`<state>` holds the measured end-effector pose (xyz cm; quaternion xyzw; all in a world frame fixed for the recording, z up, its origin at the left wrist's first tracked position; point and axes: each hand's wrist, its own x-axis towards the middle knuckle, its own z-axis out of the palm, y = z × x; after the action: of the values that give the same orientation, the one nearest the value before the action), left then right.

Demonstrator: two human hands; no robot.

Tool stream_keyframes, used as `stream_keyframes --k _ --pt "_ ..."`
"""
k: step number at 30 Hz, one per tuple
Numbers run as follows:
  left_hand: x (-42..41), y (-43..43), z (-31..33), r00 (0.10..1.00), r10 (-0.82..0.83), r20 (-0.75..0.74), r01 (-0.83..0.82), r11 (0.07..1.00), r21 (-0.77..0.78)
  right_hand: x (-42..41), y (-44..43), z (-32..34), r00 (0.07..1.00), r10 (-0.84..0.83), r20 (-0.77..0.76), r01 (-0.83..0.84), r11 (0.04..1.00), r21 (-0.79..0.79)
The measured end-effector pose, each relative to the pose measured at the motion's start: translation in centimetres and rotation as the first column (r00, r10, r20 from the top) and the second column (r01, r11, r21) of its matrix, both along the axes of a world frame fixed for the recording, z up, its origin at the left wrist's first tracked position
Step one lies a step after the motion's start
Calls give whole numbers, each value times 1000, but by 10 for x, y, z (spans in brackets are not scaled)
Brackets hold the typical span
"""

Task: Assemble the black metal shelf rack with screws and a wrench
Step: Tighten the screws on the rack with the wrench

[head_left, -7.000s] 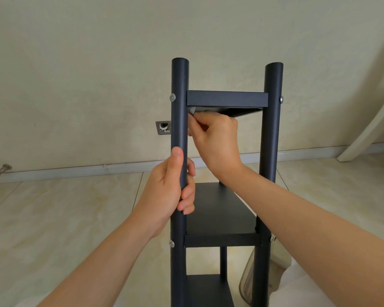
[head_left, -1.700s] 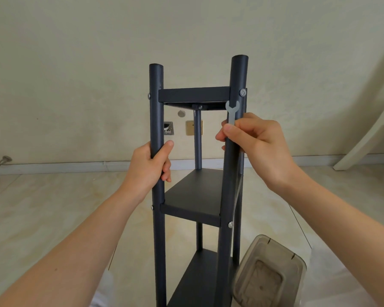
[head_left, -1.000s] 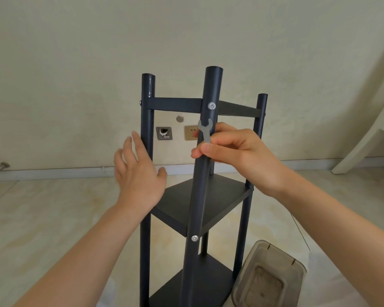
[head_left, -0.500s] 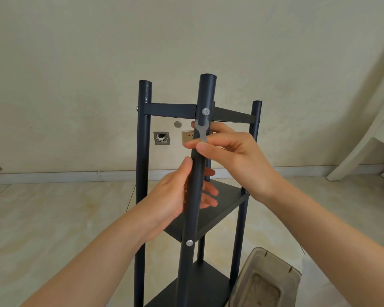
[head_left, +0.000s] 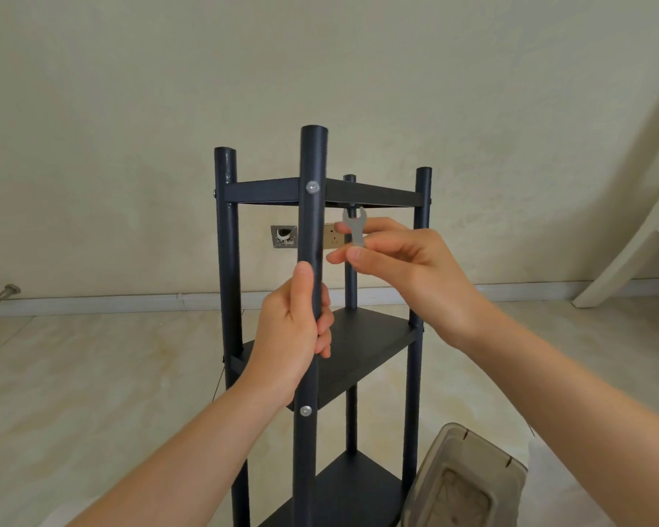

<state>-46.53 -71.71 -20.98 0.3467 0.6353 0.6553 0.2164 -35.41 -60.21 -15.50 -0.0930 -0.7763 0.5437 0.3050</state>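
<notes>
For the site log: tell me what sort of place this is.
Probably a room in a home, perhaps unfinished: a pale tiled floor, a plain wall with a skirting board, a wall socket beside an open, uncovered socket box, and white furniture at the right edge.

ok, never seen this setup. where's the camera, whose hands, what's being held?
No machine here: a person works bare-handed, and the one picture comes from a camera worn on their head, looking forward and down. The black metal shelf rack stands on a tiled floor. The left hand grips its nearest post. The right hand pinches a small flat wrench, open end up, just right of that post and on no screw. A silver screw head shows where the top shelf meets the post. A clear plastic box sits on the floor at lower right.
</notes>
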Motion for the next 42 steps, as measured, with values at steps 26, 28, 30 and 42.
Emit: stream_keyframes --k 26,28,30,42 --pt "-10 -5 6 997 67 40 -63 993 -97 -51 1 -4 990 23 138 16 961 -277" --pt "-13 -5 6 997 65 44 -60 993 -106 -55 0 -3 990 31 136 9 958 -285" --pt "-16 -7 5 997 57 44 -52 993 -105 -59 -2 -3 991 30 133 10 956 -293" --pt "-31 -20 4 997 -33 68 39 995 -91 -65 -4 -1 996 -2 87 24 967 -252"
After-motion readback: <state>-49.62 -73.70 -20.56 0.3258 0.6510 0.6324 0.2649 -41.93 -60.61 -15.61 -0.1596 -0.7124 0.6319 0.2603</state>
